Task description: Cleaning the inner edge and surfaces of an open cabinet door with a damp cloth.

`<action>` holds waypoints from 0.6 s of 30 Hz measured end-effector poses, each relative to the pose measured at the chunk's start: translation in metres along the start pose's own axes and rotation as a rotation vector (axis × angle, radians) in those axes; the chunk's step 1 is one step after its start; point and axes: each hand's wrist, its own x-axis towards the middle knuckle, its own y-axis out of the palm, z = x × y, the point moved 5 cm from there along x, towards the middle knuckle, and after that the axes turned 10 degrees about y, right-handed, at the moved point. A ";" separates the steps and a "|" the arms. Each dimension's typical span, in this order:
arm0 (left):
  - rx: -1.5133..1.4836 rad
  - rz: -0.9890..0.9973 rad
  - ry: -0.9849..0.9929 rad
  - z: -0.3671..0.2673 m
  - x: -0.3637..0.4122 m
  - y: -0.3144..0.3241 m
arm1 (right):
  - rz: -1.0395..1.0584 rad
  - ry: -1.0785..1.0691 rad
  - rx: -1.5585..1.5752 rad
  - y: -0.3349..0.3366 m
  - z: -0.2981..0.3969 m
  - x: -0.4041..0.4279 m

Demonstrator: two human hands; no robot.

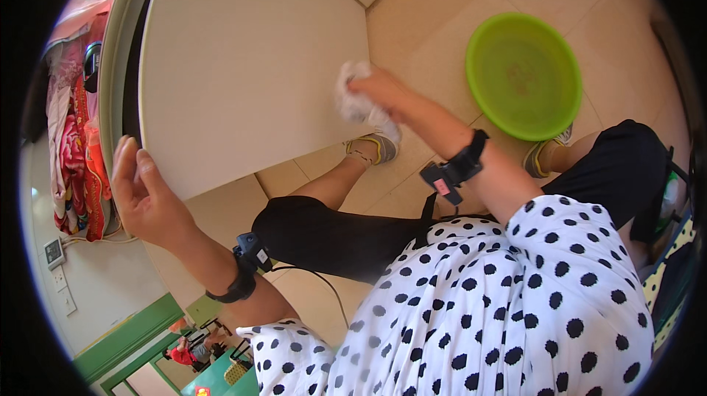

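Note:
My right hand [384, 92] is closed on a white cloth [356, 100], at the right edge of a large pale panel [248, 65] that looks like a cabinet door. Both the hand and the cloth are slightly blurred. At the panel's left edge is my left hand [146, 192], with its fingers bent and nothing seen in them; whether the fingertips touch the edge is unclear. A green plastic basin [523, 76] stands on the tiled floor beyond my right forearm. The basin seems to hold water.
My feet in sneakers [386, 147] are on the floor, one below the panel, one beside the basin. Patterned fabrics [77, 164] hang at the far left. A cable [331, 285] runs from my left wrist strap. A person in red [182, 354] is in the background.

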 end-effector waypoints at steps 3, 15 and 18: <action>0.134 -0.163 0.183 -0.023 -0.022 -0.001 | -0.176 -0.208 0.371 -0.057 0.039 -0.003; -0.727 0.965 0.026 -0.102 -0.159 0.209 | -0.031 -0.405 0.377 -0.194 0.087 -0.104; -0.771 1.145 0.066 -0.111 -0.202 0.247 | -0.182 -0.225 0.579 -0.254 0.044 -0.059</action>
